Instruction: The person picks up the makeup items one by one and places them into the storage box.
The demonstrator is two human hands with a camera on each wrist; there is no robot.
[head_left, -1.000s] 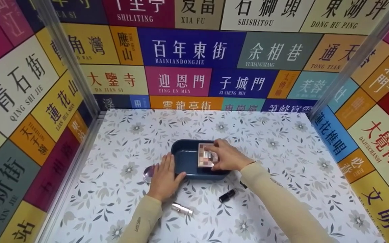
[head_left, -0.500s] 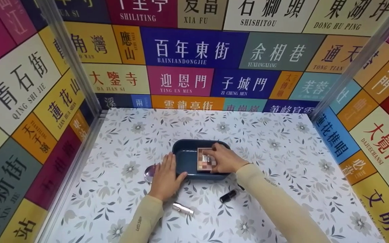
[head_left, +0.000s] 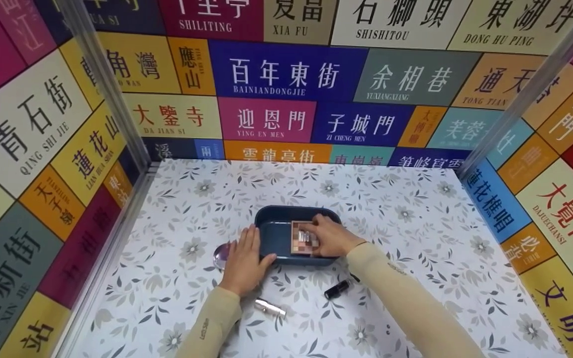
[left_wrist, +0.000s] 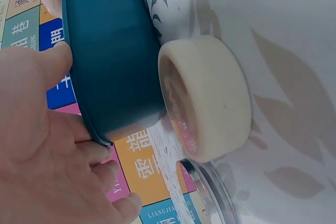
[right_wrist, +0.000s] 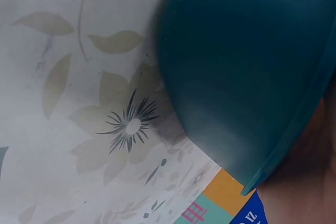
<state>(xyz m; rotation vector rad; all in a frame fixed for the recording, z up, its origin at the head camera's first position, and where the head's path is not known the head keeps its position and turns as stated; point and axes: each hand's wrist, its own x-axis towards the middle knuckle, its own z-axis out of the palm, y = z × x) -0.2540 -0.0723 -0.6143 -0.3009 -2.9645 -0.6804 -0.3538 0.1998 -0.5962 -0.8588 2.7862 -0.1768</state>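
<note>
A dark blue rounded box (head_left: 274, 238) stands on the patterned tabletop. In the head view my right hand (head_left: 334, 236) reaches over its right end and grips an eyeshadow palette (head_left: 302, 238) with a checkered cover, low inside the box. My left hand (head_left: 244, 263) rests at the box's left end with straight fingers, its thumb by the near rim. The left wrist view has this thumb and fingers (left_wrist: 55, 64) along the rim. Beside the box wall there sits a round cream-coloured container (left_wrist: 215, 98). From the right wrist, mostly the box's outer wall (right_wrist: 236, 66) shows.
A shiny round purple-silver item (head_left: 221, 255) lies left of my left hand. A rose-gold tube (head_left: 270, 308) and a short black tube (head_left: 336, 289) lie in front of the box. Walls covered with coloured sign panels (head_left: 286, 72) enclose the table on three sides.
My right hand has lowered the palette into the right part of the box, and the palette now lies flatter. My left hand stays at the box's left end.
</note>
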